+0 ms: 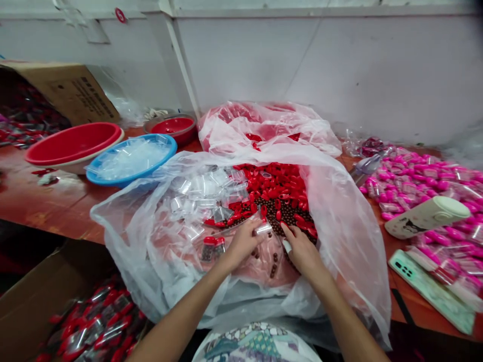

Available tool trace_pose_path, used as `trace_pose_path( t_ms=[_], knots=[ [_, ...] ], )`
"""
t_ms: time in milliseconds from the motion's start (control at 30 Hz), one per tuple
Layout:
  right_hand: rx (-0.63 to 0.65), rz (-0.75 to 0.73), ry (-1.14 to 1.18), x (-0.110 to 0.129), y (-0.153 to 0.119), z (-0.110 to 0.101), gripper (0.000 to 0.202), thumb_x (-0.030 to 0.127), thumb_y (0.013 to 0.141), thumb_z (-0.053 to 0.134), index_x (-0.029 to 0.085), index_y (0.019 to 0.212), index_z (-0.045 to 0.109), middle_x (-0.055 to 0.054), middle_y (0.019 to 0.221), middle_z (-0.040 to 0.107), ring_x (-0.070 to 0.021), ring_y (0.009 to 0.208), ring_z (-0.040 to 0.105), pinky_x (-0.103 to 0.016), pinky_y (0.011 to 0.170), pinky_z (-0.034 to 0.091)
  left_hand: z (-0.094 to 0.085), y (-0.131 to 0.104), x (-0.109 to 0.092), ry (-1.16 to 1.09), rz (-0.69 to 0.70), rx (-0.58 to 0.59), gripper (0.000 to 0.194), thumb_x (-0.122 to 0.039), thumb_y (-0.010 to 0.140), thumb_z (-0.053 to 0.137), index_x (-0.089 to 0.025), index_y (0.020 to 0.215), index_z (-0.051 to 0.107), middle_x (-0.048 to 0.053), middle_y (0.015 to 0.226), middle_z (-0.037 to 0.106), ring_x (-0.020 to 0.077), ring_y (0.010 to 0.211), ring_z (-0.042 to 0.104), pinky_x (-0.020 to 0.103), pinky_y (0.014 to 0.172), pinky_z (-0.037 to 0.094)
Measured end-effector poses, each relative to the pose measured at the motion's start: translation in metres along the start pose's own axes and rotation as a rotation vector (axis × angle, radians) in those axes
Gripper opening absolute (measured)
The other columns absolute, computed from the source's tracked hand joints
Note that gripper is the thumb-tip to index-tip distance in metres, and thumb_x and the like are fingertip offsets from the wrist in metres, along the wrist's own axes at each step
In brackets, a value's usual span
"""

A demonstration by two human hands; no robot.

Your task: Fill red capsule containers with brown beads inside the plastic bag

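Observation:
My left hand [245,240] is closed around a small clear plastic container [263,229]. To its right, my right hand [304,251] reaches over brown beads [289,213] with its fingers drawn together. Something small and red shows at its fingertips, too small to make out, and a bit of white is by its thumb. Behind both hands lies a heap of red plastic caps [277,181]. Clear empty containers [207,188] are piled at the left. Two filled containers with red tops [213,248] lie beside my left hand. A large translucent plastic bag [347,226] surrounds all this.
At the left stand a blue basin [166,151] of clear pieces, a red basin [75,143] and a cardboard box [86,95]. An open box with filled red-topped containers [101,322] sits below. Pink packets [422,176], a pale bottle [426,217] and a phone [433,291] lie right.

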State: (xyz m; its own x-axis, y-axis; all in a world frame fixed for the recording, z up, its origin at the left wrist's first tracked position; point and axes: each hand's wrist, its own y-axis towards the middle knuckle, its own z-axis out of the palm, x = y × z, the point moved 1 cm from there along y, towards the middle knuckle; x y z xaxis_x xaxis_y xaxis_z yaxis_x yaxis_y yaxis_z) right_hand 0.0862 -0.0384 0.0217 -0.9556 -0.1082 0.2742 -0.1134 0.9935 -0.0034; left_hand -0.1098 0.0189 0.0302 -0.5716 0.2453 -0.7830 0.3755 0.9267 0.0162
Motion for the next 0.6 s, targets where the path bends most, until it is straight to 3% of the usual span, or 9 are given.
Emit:
trace_pose_path(
  t_ms=[100, 167, 300, 400, 500, 600],
  knots=[
    [0.013, 0.051, -0.032, 0.007, -0.001, -0.001, 0.063, 0.005, 0.079, 0.043, 0.021, 0.139, 0.032, -0.016, 0.125, 0.045, -0.0241, 0.101, 0.055, -0.034, 0.081, 0.045, 0.022, 0.011, -0.017, -0.031, 0.056, -0.035, 0.046, -0.021, 0.076, 0.058, -0.018, 0.122, 0.055, 0.008, 0.113, 0.06, 0.0199, 0.1, 0.055, 0.032, 0.09, 0.042],
    [-0.026, 0.048, -0.069, 0.016, -0.011, -0.001, 0.052, 0.016, 0.082, 0.051, 0.022, 0.133, 0.042, -0.016, 0.127, 0.043, -0.0266, 0.103, 0.053, -0.036, 0.082, 0.043, 0.029, 0.023, -0.023, 0.05, 0.063, -0.042, 0.045, -0.023, 0.078, 0.057, -0.017, 0.122, 0.055, 0.009, 0.107, 0.061, 0.0208, 0.098, 0.055, 0.033, 0.089, 0.042],
    [0.008, -0.021, -0.128, 0.03, -0.033, 0.002, 0.03, 0.039, 0.081, 0.06, 0.016, 0.1, 0.062, -0.013, 0.107, 0.057, -0.0294, 0.097, 0.051, -0.039, 0.081, 0.039, 0.034, 0.038, -0.019, 0.226, 0.087, -0.049, 0.042, -0.021, 0.08, 0.053, -0.016, 0.122, 0.054, 0.009, 0.102, 0.059, 0.0202, 0.094, 0.054, 0.033, 0.088, 0.043],
    [0.093, -0.036, -0.117, 0.032, -0.036, 0.005, 0.018, 0.03, 0.084, 0.057, 0.016, 0.094, 0.063, -0.01, 0.093, 0.062, -0.0256, 0.089, 0.053, -0.036, 0.078, 0.038, 0.038, 0.035, -0.003, 0.3, 0.121, -0.089, 0.041, -0.021, 0.084, 0.049, -0.015, 0.125, 0.05, 0.009, 0.105, 0.057, 0.0195, 0.097, 0.053, 0.033, 0.089, 0.043],
    [0.155, -0.085, -0.094, 0.03, -0.03, 0.005, 0.017, 0.016, 0.086, 0.05, 0.018, 0.097, 0.063, -0.008, 0.096, 0.063, -0.0239, 0.093, 0.052, -0.034, 0.079, 0.035, 0.04, 0.024, 0.015, 0.404, 0.202, -0.123, 0.04, -0.025, 0.088, 0.044, -0.015, 0.127, 0.046, 0.011, 0.112, 0.055, 0.0217, 0.105, 0.051, 0.036, 0.092, 0.042],
    [0.19, -0.103, -0.088, 0.028, -0.027, 0.0, 0.018, 0.017, 0.085, 0.051, 0.016, 0.098, 0.063, -0.01, 0.099, 0.063, -0.0245, 0.094, 0.052, -0.035, 0.079, 0.034, 0.033, 0.016, 0.026, 0.46, 0.273, -0.104, 0.041, -0.028, 0.09, 0.042, -0.016, 0.129, 0.044, 0.012, 0.117, 0.054, 0.0229, 0.112, 0.048, 0.038, 0.095, 0.041]
  ],
)
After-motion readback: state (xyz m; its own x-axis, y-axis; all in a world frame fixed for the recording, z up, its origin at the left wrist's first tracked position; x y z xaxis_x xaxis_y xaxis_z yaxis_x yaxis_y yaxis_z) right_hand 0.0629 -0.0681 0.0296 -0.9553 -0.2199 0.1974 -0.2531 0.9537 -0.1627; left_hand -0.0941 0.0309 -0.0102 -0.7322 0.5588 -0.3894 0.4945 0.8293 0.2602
